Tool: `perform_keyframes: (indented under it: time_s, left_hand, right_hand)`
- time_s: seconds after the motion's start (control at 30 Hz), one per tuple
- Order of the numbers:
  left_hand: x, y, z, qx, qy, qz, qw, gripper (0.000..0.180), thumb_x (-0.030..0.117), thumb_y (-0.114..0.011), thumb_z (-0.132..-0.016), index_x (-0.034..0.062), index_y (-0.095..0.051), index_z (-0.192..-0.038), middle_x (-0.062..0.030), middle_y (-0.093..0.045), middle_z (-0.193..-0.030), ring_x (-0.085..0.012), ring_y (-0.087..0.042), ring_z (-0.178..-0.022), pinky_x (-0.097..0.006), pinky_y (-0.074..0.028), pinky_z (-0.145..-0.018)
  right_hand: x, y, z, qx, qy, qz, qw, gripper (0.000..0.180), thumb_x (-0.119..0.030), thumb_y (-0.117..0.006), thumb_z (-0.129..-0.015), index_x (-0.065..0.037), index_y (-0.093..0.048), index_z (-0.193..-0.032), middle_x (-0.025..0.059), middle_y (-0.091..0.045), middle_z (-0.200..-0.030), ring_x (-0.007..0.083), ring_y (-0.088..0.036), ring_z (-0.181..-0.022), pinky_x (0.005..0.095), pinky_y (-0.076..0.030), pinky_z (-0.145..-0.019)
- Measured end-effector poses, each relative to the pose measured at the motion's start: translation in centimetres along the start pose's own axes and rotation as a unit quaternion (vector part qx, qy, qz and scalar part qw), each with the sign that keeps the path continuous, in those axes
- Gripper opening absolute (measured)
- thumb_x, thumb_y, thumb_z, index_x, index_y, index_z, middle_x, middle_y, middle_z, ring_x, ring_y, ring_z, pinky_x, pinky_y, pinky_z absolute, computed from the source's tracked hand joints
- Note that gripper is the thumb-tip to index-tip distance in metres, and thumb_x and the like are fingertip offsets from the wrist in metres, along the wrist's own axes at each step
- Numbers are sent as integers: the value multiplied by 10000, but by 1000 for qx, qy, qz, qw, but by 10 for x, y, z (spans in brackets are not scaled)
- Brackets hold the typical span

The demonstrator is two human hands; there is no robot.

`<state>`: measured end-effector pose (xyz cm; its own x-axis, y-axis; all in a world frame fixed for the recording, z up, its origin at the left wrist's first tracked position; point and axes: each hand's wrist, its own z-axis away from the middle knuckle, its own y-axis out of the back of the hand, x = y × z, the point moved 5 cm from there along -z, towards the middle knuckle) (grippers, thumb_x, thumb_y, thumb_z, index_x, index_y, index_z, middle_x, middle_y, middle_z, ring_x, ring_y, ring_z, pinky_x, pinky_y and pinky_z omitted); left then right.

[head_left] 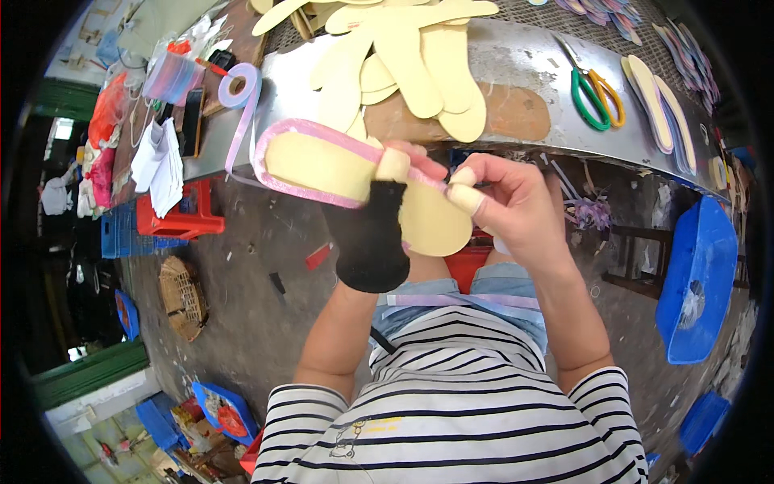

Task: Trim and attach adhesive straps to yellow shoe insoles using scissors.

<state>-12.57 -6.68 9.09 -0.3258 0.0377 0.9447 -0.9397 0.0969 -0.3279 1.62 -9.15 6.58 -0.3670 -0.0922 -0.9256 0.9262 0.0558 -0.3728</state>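
Metal bench (516, 60) strewn with insoles (403, 48), scissors (595, 93); concrete floor (266, 266). Left hand (372, 234), right hand (508, 206) both clamped on the pink-edged insole (322, 165).

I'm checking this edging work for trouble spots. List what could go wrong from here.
1. The pink ribbon is only partly wrapped around the yellow insole; its loose tail runs up to the ribbon roll and could snag or drag it.
2. The left hand wears a black covering, so its grip may slip.
3. The right hand pinches the edge; the ribbon may wrinkle there.
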Motion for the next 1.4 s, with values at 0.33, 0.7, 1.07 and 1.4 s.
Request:
perform_keyframes:
  time_s: [0.33,0.7,1.07,1.4]
  left_hand:
    - [-34,68,-7,-220,298,108,923,109,134,-627,-822,68,-552,-867,-31,-504,-713,-139,-523,-611,-278,-453,-534]
    - [-44,-7,11,-129,230,346,900,252,328,-550,-879,101,-580,-774,-195,-426,-1339,-363,-536,-1080,-404,-500,-820]
    - [-45,-5,-21,-103,138,389,905,184,207,-552,-884,26,-585,-872,-219,-457,-1292,-298,-425,-1231,-362,-414,-978]
    - [-50,-20,-17,-114,174,455,866,162,193,-548,-886,32,-562,-877,-204,-447,-1306,-286,-400,-1253,-344,-409,-996]
  right_hand:
    - [-12,72,-25,14,9,238,971,183,-149,-662,-764,11,-620,-842,59,-597,-689,109,-560,-641,270,-455,-593]
    - [-72,232,-75,262,-20,764,589,277,-128,-569,-682,49,-631,-886,243,-622,-743,369,-636,-770,427,-494,-700]
    - [5,75,56,26,27,205,978,353,-95,-703,-701,-61,-475,-968,-28,-481,-795,47,-450,-689,196,-352,-601]
    - [52,41,59,-14,-48,138,989,442,-150,-791,-678,-61,-451,-947,-27,-484,-802,44,-447,-721,183,-349,-639]
